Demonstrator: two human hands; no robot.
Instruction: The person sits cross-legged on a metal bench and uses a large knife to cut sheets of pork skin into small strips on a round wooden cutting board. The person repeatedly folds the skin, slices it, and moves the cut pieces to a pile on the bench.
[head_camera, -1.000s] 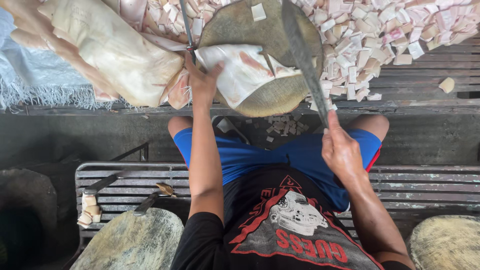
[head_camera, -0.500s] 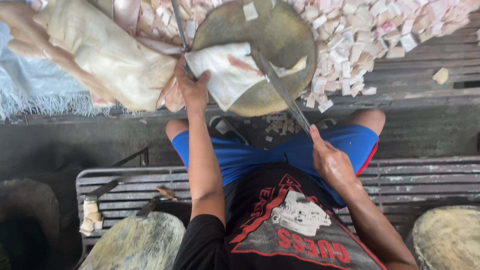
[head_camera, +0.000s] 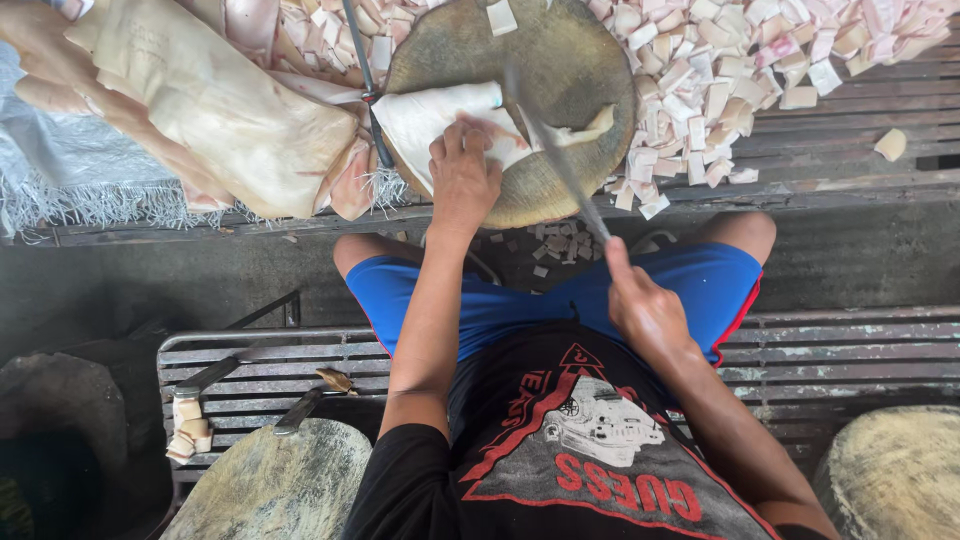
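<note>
Head view, only one: person seated on a slatted metal bench, blue shorts, black printed shirt, looking down at a round wooden chopping block at 12 o'clock. Left hand lies palm-down on a pale slab of skin/fat that sits on the block's near-left part; fingers spread a bit, flat, pressing the slab, not curled round it. Right hand at approx 4 o'clock from the block, off its edge and above the thigh, fist wrapped tight on the handle of a long knife; blade runs up toward 11 o'clock, blurred, its far part over the slab just right of the left hand's fingers. Can't tell if the edge touches the slab. At 1–2 o'clock from the block, a heap of small pale cut squares on wooden slats, a few spilled by the block's rim and on the ground betw. the knees. At 9–10 o'clock, a pile of big uncut cream sheets, partly on a white woven sack. A thin metal rod lies along the block's left edge. Near bottom, 7 o'clock: another round block, w/ a second knife and few stacked pale pieces on the bench; a third block at 5 o'clock.
</note>
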